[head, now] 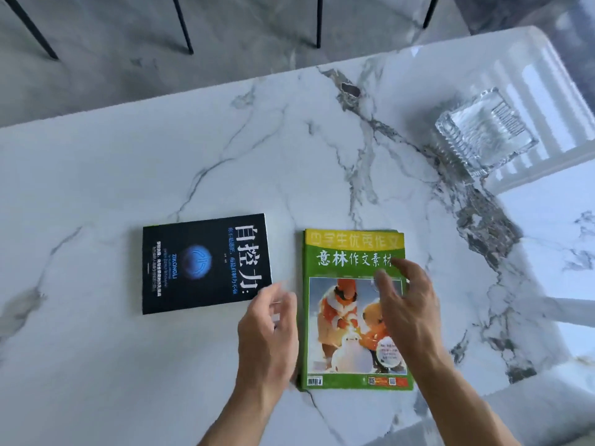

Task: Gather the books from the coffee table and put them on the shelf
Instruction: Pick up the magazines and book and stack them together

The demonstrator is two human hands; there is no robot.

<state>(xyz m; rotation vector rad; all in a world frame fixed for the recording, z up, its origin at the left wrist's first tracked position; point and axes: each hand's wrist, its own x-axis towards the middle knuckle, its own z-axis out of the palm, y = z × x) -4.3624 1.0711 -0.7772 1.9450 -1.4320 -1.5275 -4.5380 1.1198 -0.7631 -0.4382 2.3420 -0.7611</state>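
Two books lie flat on the white marble coffee table (161, 172). A black book (199, 263) with white and blue lettering rests on the left. To its right lies a green magazine-style book (347, 317) with a snowman picture, on top of a thin stack. My left hand (269, 326) hovers with fingers apart over the gap between the two books, by the green book's left edge. Spread above the green book's right half is my right hand (407, 304), holding nothing.
A clear glass ashtray (483, 133) stands at the back right of the table. Thin black furniture legs (183, 27) stand on the grey marble floor beyond the far edge. The table's right edge lies near the ashtray.
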